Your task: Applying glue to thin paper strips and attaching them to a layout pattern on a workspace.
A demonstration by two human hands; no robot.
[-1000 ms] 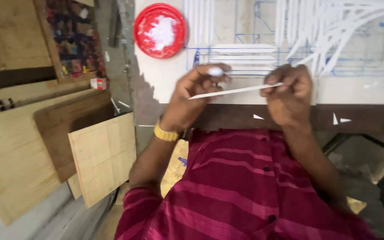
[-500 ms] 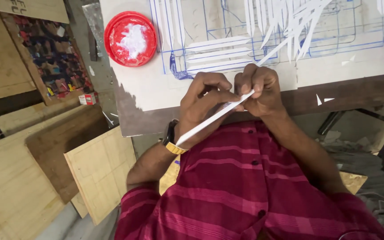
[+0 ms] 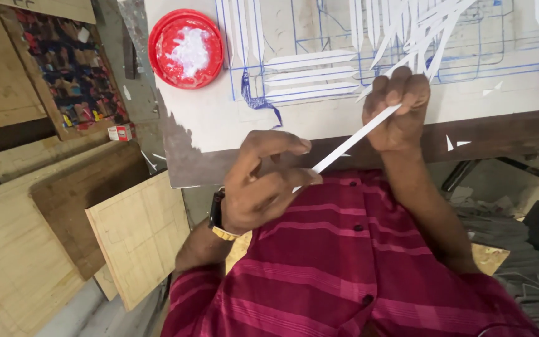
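1. Both hands hold one thin white strip [image 3: 357,140] above the person's lap, in front of the near edge of the surface [image 3: 519,134].
2. Right hand [image 3: 399,112]: fingers closed in a pinch on the upper end of the strip, just at the surface edge.
3. Left hand [image 3: 263,184]: fingers curled, thumb and fingertips closed on the lower end, nearer the striped red shirt [image 3: 357,268]. A watch [image 3: 218,215] sits on this wrist.
4. Long axis of the strip: diagonal, rising from lower left at the left hand to upper right at the right hand. The span between the two hands is free and straight.
5. Drawing board [image 3: 319,106] with blue lines lies just beyond the right hand; more white strips [image 3: 310,75] lie on it, some in rows, others loose.
6. Red lid [image 3: 186,48] with white paste sits at the board's left corner, nearer the left hand, well apart from the strip.
7. Wooden panels [image 3: 138,234] lean at the left, below the surface.
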